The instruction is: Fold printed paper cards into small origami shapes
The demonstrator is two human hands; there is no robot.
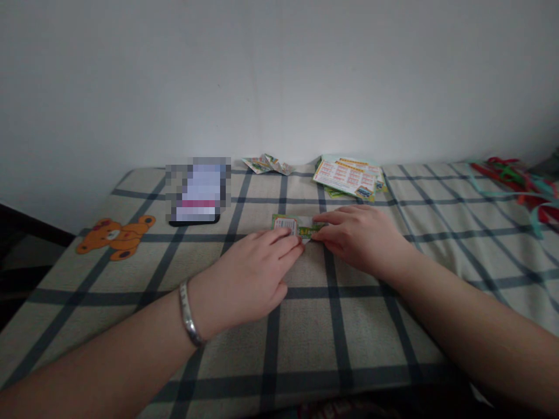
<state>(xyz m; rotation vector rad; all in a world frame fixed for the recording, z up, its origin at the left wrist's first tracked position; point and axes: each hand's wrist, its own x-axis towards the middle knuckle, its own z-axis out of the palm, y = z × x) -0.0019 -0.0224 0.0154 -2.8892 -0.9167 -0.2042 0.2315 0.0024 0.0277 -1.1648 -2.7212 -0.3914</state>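
A small folded paper leaflet [285, 223], printed in green, white and red, lies on the checked cloth between my hands. The fingertips of my left hand [244, 279] rest on its near left edge, fingers outstretched and thumb apart below. On that wrist is a silver bracelet [188, 314]. My right hand [367, 238] has its fingers closed at the leaflet's right end, partly covering it. Behind, against the wall, sits a stack of similar printed leaflets [345, 177]. Left of the stack, near the wall, is a folded, creased paper piece [267, 164].
A phone [195, 221] with a blurred lit screen stands at the back left. An orange bear cutout [116, 237] lies by the left table edge. Red, green and pale blue ribbons [524, 186] are heaped at the far right. The checked tablecloth [305, 331] is wrinkled at right.
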